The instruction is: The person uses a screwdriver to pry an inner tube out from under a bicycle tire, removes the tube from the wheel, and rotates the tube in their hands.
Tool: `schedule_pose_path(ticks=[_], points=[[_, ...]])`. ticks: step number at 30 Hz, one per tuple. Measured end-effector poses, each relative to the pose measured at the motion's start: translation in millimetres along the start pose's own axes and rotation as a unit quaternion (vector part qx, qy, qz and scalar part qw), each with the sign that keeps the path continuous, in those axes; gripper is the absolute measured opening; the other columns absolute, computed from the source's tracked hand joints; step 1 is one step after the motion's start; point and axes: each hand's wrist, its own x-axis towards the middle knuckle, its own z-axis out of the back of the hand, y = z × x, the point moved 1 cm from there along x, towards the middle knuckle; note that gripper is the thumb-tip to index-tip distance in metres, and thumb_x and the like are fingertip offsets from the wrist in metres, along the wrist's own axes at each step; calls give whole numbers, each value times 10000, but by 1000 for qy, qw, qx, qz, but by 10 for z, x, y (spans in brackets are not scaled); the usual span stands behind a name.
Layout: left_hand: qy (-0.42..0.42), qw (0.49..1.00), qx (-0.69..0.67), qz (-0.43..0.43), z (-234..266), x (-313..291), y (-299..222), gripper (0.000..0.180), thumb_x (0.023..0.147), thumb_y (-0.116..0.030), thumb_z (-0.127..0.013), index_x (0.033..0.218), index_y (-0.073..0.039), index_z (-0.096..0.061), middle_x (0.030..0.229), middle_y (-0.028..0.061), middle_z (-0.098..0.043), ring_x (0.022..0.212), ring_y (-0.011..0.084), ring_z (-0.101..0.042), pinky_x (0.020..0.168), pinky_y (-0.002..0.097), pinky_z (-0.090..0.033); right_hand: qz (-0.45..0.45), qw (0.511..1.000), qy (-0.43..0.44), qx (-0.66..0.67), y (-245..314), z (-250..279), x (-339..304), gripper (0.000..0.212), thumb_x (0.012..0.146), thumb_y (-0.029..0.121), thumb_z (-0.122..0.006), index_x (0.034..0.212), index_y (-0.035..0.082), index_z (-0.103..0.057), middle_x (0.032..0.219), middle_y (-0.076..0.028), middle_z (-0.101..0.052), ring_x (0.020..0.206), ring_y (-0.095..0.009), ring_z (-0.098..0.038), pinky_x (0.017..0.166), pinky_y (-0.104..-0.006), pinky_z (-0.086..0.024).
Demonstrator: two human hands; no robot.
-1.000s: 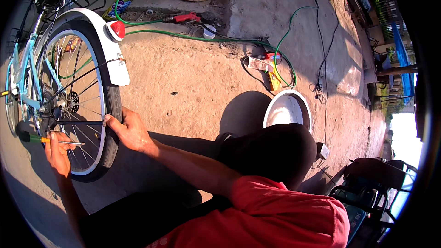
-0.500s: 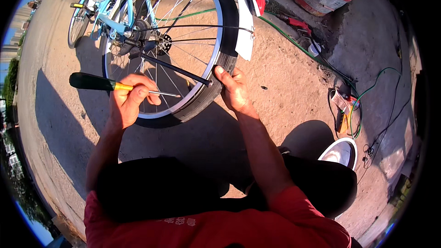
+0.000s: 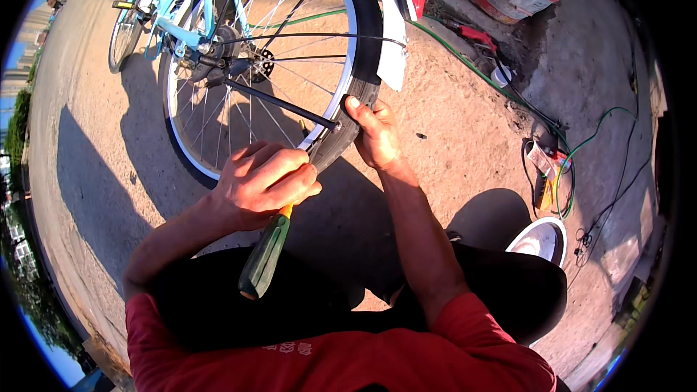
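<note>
gripping screwdriver (image 3: pixel 265 258) just above its handle, left hand (image 3: pixel 267 178) near rim (image 3: pixel 351 58) | right hand (image 3: pixel 376 132) clasping tire (image 3: pixel 367 69) | black rod (image 3: pixel 279 104) between hub (image 3: pixel 239 67) and rim

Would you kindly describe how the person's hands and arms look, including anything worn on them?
The left hand and right hand are gloveless, and no watch or bracelet shows. Short red sleeves leave the forearms bare; the matching shirt has small pale markings on its front.
</note>
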Motion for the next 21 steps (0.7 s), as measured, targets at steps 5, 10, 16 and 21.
schedule_pose_path(ticks=[5,10,16,21], points=[[29,999,18,24,-11,20,-158,298,673,-43,-819,923,9,-663,941,105,-624,765,252,-664,590,342,-543,9,1000,-15,0,-53,29,11,155,955,160,-642,1022,21,-650,918,-6,-653,807,-96,-594,753,-280,-484],[0,998,46,36,-160,-53,-181,307,675,-49,-823,932,19,-669,971,120,-623,781,268,-666,634,359,-577,15,1000,-27,0,-63,5,1,170,943,189,-653,1030,44,-639,903,-9,-657,778,-106,-615,726,-288,-510],[-67,997,-26,32,-208,-96,-74,331,647,-34,-841,921,36,-670,927,137,-630,730,257,-674,583,332,-570,20,998,-50,-39,-43,-59,-45,222,929,236,-672,1008,37,-614,901,-23,-651,790,-119,-611,751,-303,-507],[-38,999,10,32,-227,-11,-131,318,653,-20,-833,926,34,-678,939,140,-634,745,259,-679,590,329,-573,32,996,-82,6,-1,-84,20,234,939,264,-686,979,35,-656,861,12,-629,750,-73,-555,690,-249,-456]])
